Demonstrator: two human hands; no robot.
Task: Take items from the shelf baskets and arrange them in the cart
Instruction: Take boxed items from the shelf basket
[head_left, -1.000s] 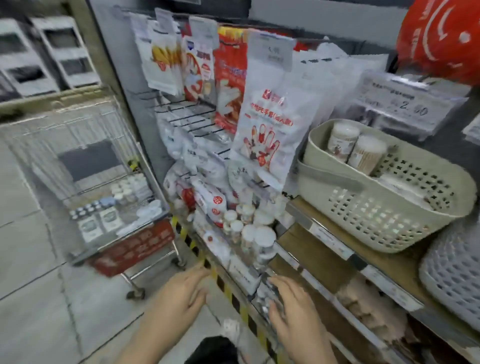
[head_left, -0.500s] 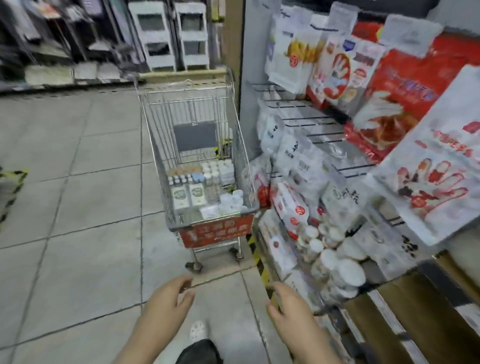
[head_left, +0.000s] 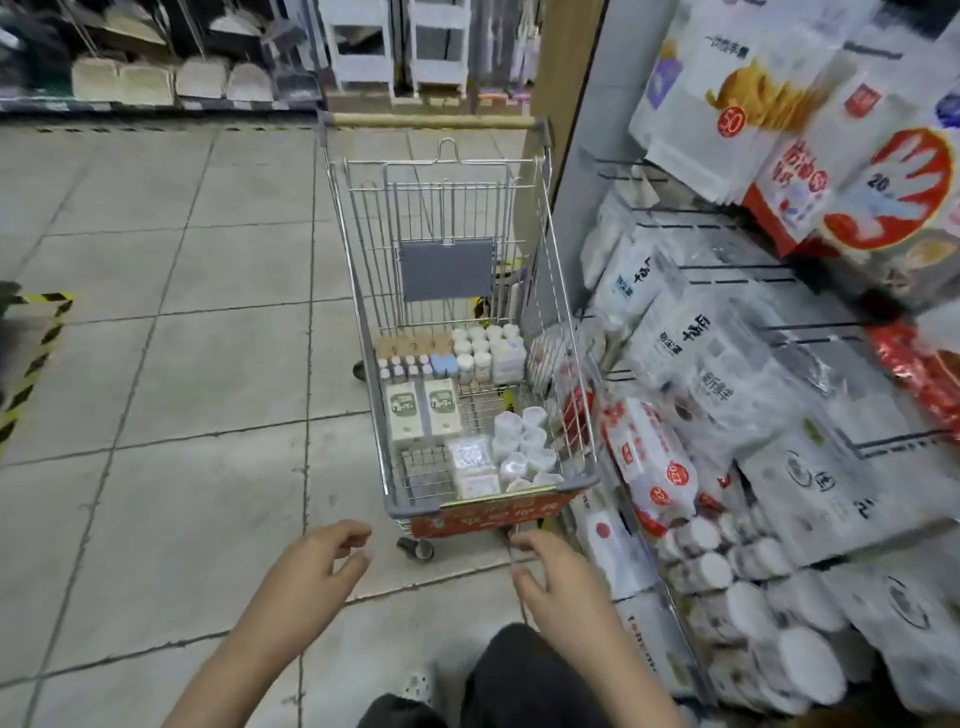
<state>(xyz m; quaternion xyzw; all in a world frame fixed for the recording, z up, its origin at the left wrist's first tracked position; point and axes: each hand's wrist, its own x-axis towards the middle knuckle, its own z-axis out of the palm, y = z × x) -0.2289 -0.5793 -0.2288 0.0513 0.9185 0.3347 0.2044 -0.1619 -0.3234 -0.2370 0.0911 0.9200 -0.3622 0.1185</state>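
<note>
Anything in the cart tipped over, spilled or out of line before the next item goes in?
Mostly tidy. In the cart, the two green-and-white boxes lie flat side by side and the small bottles stand in rows. Only the clear round tubs at the near right look loosely piled, some tilted. Nothing spilled. Both hands hold nothing.

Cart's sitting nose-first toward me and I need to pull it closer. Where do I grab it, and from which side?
Take the cart by its near front rim, above the red panel, coming from straight ahead and above. That edge faces both hands; the wooden handle is at the far end. A grip at each corner, left hand and right hand, should keep it straight.
</note>
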